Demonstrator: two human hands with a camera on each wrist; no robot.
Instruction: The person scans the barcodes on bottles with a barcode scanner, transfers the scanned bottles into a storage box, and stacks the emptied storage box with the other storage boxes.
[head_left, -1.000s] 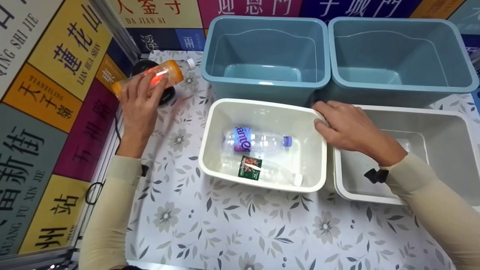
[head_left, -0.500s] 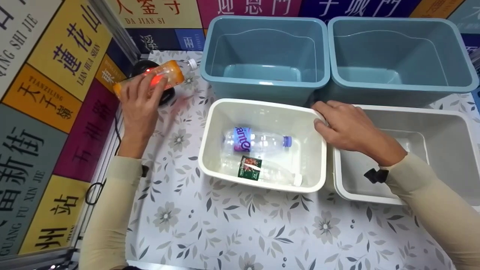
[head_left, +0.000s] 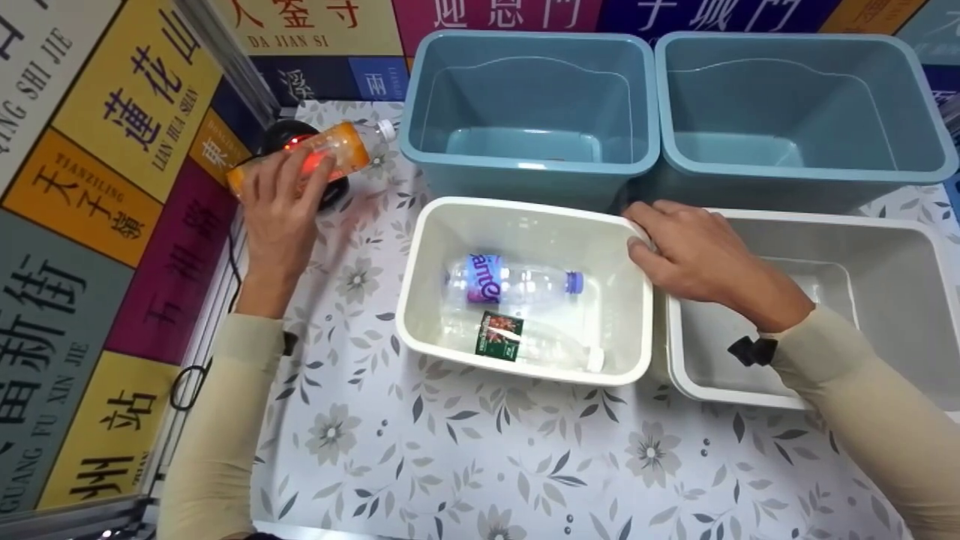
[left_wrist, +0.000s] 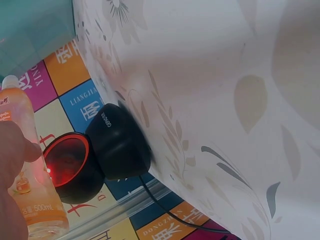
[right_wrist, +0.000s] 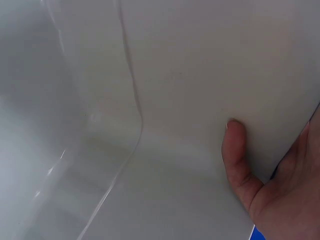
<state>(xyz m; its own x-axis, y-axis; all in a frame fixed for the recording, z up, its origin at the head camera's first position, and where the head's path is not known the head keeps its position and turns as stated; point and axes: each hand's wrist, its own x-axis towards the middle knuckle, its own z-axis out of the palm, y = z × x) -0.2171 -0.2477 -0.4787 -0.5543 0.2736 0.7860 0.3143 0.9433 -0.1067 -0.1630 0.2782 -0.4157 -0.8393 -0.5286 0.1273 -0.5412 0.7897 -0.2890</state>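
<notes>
At the upper left, my left hand [head_left: 281, 199] grips an orange-labelled plastic bottle [head_left: 341, 148] lying sideways, its white cap to the right. Right behind the bottle stands a black scanner [left_wrist: 117, 142] with a glowing red round window, which faces the bottle in the left wrist view. My right hand [head_left: 694, 251] holds the right rim of a white bin [head_left: 525, 367], thumb inside against the wall. In that bin lie a clear bottle with a purple label [head_left: 484, 279] and another with a dark green label [head_left: 500, 336].
Two blue bins, one at the back middle [head_left: 529, 161] and one at the back right [head_left: 810, 174], stand side by side. Another white bin [head_left: 739, 394] is under my right forearm. A black cable [left_wrist: 170, 212] trails from the scanner along the left wall. A flower-patterned cloth [head_left: 480, 450] covers the table.
The orange-labelled bottle has shifted very slightly to the right in my left hand. My right hand and the bins have stayed in place.
</notes>
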